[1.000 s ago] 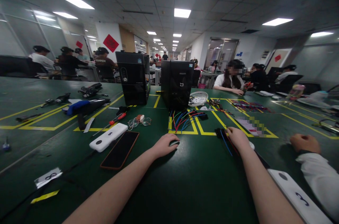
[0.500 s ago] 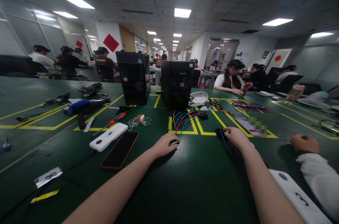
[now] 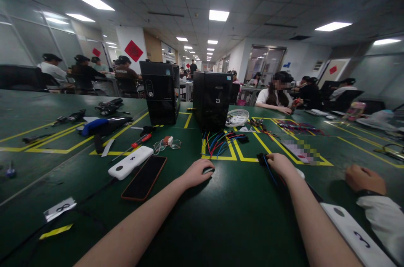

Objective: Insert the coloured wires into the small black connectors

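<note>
My left hand rests on the green table, fingers loosely bent and thumb a little apart, with nothing plainly held. Just beyond its fingertips lies a bundle of blue, red and black wires inside a yellow tape frame. Farther right, my right hand has its fingers closed at a black cable connector. A blue wire runs from it down toward my wrist, and the hand hides part of the connector. A pinkish-white phone-shaped item, partly blurred out, lies beyond this hand.
Two black computer cases stand at the back, near a white basket. Left of my hands are a phone, a white power bank, glasses and a screwdriver. Another person's hand rests at the right.
The view has shifted very slightly. Both my hands stay in nearly the same places, the right one still at the connector.
</note>
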Motion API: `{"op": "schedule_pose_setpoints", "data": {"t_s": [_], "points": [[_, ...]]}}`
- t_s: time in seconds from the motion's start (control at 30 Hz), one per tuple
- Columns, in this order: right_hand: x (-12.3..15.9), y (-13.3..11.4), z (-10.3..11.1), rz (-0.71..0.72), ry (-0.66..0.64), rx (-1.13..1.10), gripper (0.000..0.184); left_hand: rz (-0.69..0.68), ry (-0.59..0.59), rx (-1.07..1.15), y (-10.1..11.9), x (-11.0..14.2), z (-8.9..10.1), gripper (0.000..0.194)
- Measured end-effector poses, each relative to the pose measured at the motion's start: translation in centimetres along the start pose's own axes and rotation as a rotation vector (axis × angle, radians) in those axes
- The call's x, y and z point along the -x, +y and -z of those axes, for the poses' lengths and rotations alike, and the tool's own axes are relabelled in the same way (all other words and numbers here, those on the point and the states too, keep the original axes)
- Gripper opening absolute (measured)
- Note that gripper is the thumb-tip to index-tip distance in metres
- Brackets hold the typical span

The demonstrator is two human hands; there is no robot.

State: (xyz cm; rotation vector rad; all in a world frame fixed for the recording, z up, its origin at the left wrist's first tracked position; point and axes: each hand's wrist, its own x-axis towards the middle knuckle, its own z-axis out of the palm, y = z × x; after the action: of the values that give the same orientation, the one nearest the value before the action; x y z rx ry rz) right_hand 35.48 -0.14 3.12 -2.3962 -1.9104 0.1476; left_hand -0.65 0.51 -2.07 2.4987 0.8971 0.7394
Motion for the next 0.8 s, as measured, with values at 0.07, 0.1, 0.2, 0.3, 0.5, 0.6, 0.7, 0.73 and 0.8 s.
{"op": "schedule_pose_setpoints", "data": {"t_s": [0.07, 0.1, 0.2, 0.3, 0.5, 0.6, 0.7, 0.73, 0.8], "points": [[-0.1, -0.2, -0.1, -0.001, -0.037, 0.004, 0.039, 0.001, 0.004, 0.004, 0.0, 0.0, 0.0, 0.022], [-0.1, -0.3, -0.2, -0.004, -0.047, 0.014, 0.038, 0.002, 0.006, 0.007, 0.0, 0.0, 0.0, 0.022], [-0.1, -0.6, -0.4, -0.025, -0.04, 0.041, 0.035, 0.004, 0.01, 0.013, -0.1, -0.1, -0.1, 0.022], [0.1, -1.0, -0.5, -0.027, 0.037, 0.082, 0.039, 0.003, 0.007, 0.017, -0.1, 0.0, -0.1, 0.022], [1.4, -5.1, -0.7, 0.17, 0.117, 0.103, 0.043, 0.081, 0.072, 0.081, -0.2, -0.1, -0.2, 0.019], [3.0, -8.9, -1.3, 0.31, 0.108, 0.059, 0.032, 0.166, 0.16, 0.095, -0.3, -0.2, -0.3, 0.017], [5.2, -12.7, -2.4, 0.515, 0.114, -0.008, 0.023, 0.245, 0.25, 0.09, -0.5, -0.4, -0.4, 0.016], [6.0, -13.8, -2.9, 0.579, 0.129, -0.025, 0.024, 0.257, 0.269, 0.091, -0.5, -0.4, -0.5, 0.016], [7.4, -15.6, -3.7, 0.673, 0.167, -0.056, 0.029, 0.259, 0.291, 0.097, -0.7, -0.5, -0.5, 0.018]]}}
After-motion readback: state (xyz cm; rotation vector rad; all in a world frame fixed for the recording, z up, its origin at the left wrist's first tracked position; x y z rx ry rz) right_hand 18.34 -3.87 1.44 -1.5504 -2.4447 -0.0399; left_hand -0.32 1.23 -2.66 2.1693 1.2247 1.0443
